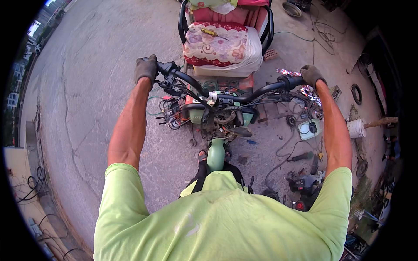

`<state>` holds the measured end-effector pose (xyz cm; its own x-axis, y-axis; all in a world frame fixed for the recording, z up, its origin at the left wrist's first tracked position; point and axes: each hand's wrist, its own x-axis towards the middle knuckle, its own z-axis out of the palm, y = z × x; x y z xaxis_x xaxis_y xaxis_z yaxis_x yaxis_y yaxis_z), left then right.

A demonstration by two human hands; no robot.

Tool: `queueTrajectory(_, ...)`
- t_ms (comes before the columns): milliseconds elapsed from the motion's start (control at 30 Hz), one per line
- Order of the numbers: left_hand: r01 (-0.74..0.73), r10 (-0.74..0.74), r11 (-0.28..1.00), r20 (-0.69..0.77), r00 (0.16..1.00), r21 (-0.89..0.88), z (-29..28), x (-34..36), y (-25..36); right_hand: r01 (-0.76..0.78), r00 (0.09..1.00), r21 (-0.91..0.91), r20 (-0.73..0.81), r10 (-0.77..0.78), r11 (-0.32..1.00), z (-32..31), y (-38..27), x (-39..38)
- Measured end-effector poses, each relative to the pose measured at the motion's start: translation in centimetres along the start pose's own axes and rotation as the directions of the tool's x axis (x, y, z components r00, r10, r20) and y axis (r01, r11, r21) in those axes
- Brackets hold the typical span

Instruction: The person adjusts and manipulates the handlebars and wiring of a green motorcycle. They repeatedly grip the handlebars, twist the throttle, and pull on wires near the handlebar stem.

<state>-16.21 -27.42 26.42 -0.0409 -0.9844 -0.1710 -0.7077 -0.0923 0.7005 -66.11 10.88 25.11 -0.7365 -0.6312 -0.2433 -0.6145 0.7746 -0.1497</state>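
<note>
At the two ends of the black handlebar [260, 92], we record both hands, each in a dark glove. The left hand [146, 68] is clenched around the outer end of the left grip, fingers curled over it. The right hand [311, 75] is likewise closed about the far end of the other grip; we cannot make out its thumb. Both arms reach forward, well apart.

Handlebar position: spanning the middle of the view, ahead of the person's torso, clamped at its centre above the vehicle's front. Below the clamp we note a dark tangle of cables, with a loose wiring bundle [175, 119] hanging out on the left. A light green fender [216, 154] lies between the person's feet.

Beyond the bar we see a seat covered by a floral cloth [213, 51] with red borders; on it rests a screwdriver [210, 32] with a yellow handle, lying aslant.

Ground, right side: a perforated red brick [270, 54] beside the seat, a pale green container [317, 130], a white bucket [356, 128] and a small black tyre [356, 94]. Smaller parts among them are too blurred for us to identify.
</note>
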Motion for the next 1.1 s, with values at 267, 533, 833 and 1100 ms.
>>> queueTrajectory(267, -0.003, 0.003, 0.999, -0.005, 1.0, 0.039, 0.4, 1.2, -0.7, 0.05, 0.881, 0.125, -0.473, 0.015, 0.991, -2.3, -3.8, -2.2)
queueTrajectory(533, 0.024, -0.025, 0.998, 0.014, 1.0, 0.061, 0.3, 1.6, -0.7, 0.57, 0.796, 0.192, 0.115, -0.595, 0.799, 4.7, -23.6, -14.1)
queueTrajectory(833, 0.018, -0.024, 0.995, 0.067, 0.997, 0.098, 0.0, 1.1, -0.7, 0.521, 0.823, 0.109, 0.198, -0.533, 0.846, 9.2, -24.4, -13.8)
queueTrajectory(1100, -0.055, 0.059, 0.989, -0.03, 0.998, 0.134, 0.9, 2.7, -2.0, 0.516, 0.85, 0.03, 0.11, -0.516, 0.856, 9.3, -24.6, -14.8)
